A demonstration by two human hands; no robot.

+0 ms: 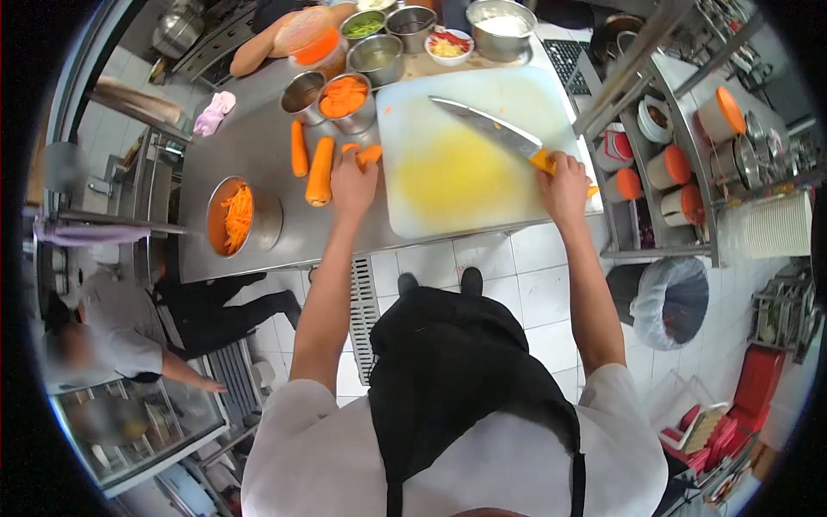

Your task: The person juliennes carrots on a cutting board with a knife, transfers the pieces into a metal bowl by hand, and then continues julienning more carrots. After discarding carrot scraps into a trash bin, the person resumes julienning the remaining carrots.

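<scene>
My right hand is closed round the orange handle of a kitchen knife, whose broad blade lies over the white cutting board, pointing up and left. A yellow stain marks the middle of the board. Just off the board's left edge, my left hand has its fingers closed on a piece of carrot. Two longer carrots, a thick one and a thinner one, lie beside it on the steel table. Carrot slices fill a metal cup behind that hand.
At the table's left stands a metal container with carrot strips. Several metal pots and a white bowl line the far side, where another person's arm reaches in. Right are shelves with lidded tubs and a lined bin. Another person is at left.
</scene>
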